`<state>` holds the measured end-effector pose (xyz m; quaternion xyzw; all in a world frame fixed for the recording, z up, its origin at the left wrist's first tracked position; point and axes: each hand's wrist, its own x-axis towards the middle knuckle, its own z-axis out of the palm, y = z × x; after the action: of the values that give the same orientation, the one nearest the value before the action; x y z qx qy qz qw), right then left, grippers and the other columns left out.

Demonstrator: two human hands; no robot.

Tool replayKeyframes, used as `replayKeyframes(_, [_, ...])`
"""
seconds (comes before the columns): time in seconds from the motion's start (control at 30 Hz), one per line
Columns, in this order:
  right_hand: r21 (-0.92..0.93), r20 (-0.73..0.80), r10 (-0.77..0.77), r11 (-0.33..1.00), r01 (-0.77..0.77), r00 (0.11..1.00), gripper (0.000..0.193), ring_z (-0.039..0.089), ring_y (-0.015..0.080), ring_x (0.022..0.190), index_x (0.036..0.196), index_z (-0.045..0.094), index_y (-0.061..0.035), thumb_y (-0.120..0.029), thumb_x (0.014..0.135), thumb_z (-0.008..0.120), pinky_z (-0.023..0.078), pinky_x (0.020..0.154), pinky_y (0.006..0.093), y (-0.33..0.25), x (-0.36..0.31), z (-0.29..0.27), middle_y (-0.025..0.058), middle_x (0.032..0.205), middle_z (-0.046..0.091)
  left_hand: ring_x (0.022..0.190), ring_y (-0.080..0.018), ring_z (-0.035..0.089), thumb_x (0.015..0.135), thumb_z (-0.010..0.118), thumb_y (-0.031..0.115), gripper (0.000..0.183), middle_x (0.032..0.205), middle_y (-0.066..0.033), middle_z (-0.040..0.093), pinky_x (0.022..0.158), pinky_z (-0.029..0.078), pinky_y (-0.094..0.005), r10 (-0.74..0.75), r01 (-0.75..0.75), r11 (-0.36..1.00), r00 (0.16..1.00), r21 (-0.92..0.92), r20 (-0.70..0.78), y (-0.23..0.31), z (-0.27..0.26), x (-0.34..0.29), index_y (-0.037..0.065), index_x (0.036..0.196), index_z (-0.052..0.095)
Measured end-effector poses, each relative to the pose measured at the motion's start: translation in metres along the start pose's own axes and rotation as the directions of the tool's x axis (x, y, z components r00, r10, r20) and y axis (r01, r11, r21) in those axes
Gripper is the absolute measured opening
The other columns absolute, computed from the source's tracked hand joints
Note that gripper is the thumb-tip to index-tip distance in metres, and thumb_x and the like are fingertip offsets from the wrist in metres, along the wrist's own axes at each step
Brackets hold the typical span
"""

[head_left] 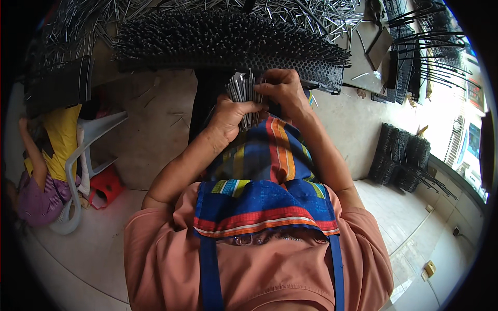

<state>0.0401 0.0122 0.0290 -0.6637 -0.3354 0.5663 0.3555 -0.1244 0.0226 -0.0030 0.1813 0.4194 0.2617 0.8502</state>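
Observation:
A bundle of thin grey metal rods [241,90] stands roughly upright over my lap, with my left hand [228,117] wrapped round it. My right hand [286,92] is closed at the bundle's right side, thumb and fingertips pinching at a few rods there. How many rods it grips cannot be made out. Just beyond both hands is a long black perforated rack [316,76], densely filled with dark rods [228,41] standing on end. A striped blue, red and orange apron [280,147] covers my lap below the bundle.
Loose metal rods [311,15] lie heaped behind the rack. Dark racks with long prongs [402,67] stand at the far right, and black bundles [397,155] rest on the floor. At the left, another person in purple [46,199] sits by a pale plastic chair [78,155] and a red container [107,187].

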Motion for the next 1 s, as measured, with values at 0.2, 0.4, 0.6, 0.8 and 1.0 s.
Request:
replayKeyframes(0.2, [0.234, -0.512, -0.28, 0.864, 0.446, 0.812, 0.004, 0.053, 0.0037, 0.064, 0.085, 0.069, 0.0007, 0.002, 0.081, 0.07, 0.041, 0.057, 0.0188, 0.0, 0.008, -0.007, -0.0017, 0.073, 0.063, 0.072, -0.0229, 0.071, 0.079, 0.062, -0.006, 0.022, 0.085, -0.0131, 0.07, 0.06, 0.059, -0.0323, -0.05, 0.05, 0.999, 0.991, 0.0, -0.123, -0.006, -0.01, 0.003, -0.001, 0.1, 0.065])
replayKeyframes(0.4, [-0.195, -0.506, -0.675, 0.696, 0.691, 0.537, 0.009, 0.056, 0.0048, 0.072, 0.084, 0.072, 0.0003, 0.007, 0.077, 0.071, 0.044, 0.065, 0.0181, 0.001, 0.037, -0.018, -0.0004, 0.079, 0.065, 0.072, -0.025, 0.071, 0.079, 0.061, -0.007, 0.021, 0.084, -0.0165, 0.07, 0.059, 0.058, -0.0331, -0.048, 0.051, 0.999, 0.991, 0.02, -0.123, -0.004, 0.003, 0.001, -0.002, 0.099, 0.064])
replayKeyframes(0.6, [-0.27, -0.464, -0.698, 0.698, 0.663, 0.546, 0.011, 0.059, 0.006, 0.073, 0.082, 0.072, 0.0005, 0.008, 0.075, 0.073, 0.046, 0.065, 0.0182, -0.005, 0.033, -0.012, 0.0019, 0.081, 0.066, 0.071, -0.0245, 0.07, 0.079, 0.063, -0.004, 0.017, 0.084, -0.0158, 0.071, 0.06, 0.058, -0.0331, -0.052, 0.054, 0.998, 0.993, 0.02, -0.108, -0.004, -0.001, 0.003, -0.004, 0.096, 0.065])
replayKeyframes(0.8, [-0.306, -0.415, -0.731, 0.673, 0.673, 0.542, 0.012, 0.06, 0.0073, 0.073, 0.083, 0.072, 0.0013, 0.009, 0.073, 0.073, 0.047, 0.065, 0.0191, -0.003, 0.033, -0.011, 0.0035, 0.082, 0.067, 0.069, -0.0241, 0.07, 0.079, 0.066, -0.003, 0.014, 0.082, -0.0153, 0.071, 0.059, 0.057, -0.0324, -0.088, 0.09, 0.996, 0.986, 0.008, -0.145, -0.005, 0.003, 0.002, -0.006, 0.092, 0.066])
replayKeyframes(1.0, [-0.327, -0.397, -0.72, 0.691, 0.645, 0.569, 0.012, 0.061, 0.0077, 0.074, 0.083, 0.072, 0.0017, 0.007, 0.072, 0.074, 0.047, 0.064, 0.0199, 0.01, 0.037, -0.007, 0.0043, 0.082, 0.067, 0.068, -0.0241, 0.07, 0.078, 0.066, -0.004, 0.014, 0.082, -0.0158, 0.071, 0.058, 0.058, -0.032, -0.075, 0.074, 0.997, 0.99, -0.007, -0.116, -0.006, 0.004, 0.001, -0.007, 0.092, 0.067])
